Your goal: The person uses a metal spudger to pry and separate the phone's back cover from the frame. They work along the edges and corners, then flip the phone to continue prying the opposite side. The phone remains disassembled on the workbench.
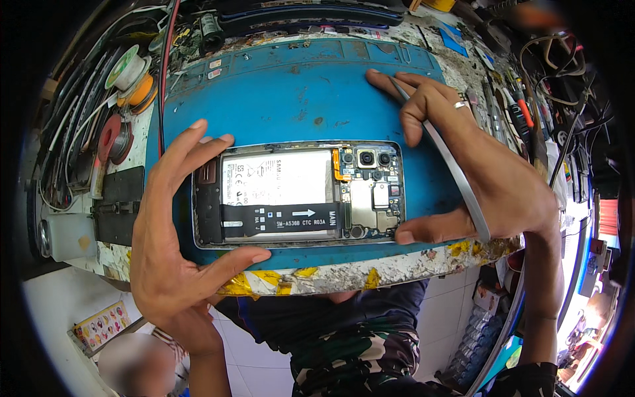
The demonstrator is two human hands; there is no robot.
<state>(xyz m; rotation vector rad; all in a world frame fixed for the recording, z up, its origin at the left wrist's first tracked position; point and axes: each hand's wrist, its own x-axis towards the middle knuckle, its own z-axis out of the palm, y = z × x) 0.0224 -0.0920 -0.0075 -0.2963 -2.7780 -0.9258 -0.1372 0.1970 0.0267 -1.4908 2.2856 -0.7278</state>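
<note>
An opened smartphone (370,238) lies lengthwise on a blue work mat (284,99), its back off. Inside are a white battery (297,178), a black flex cable (245,223), an orange flex (337,165) and the circuit board with cameras (366,157) at the right end. My left hand (169,231) is curved round the phone's left end, fingers at the far edge and thumb at the near edge. My right hand (479,165) holds slim grey metal tweezers (456,169) with the narrow tip pointing away. Its thumb touches the phone's near right corner.
Solder and wire spools (129,69) stand at the left beside a red-black cable (165,86). Tools, including a red-tipped one (524,112), lie along the right. The bench's near edge (370,274) has worn yellow tape. A person (139,364) is at the lower left.
</note>
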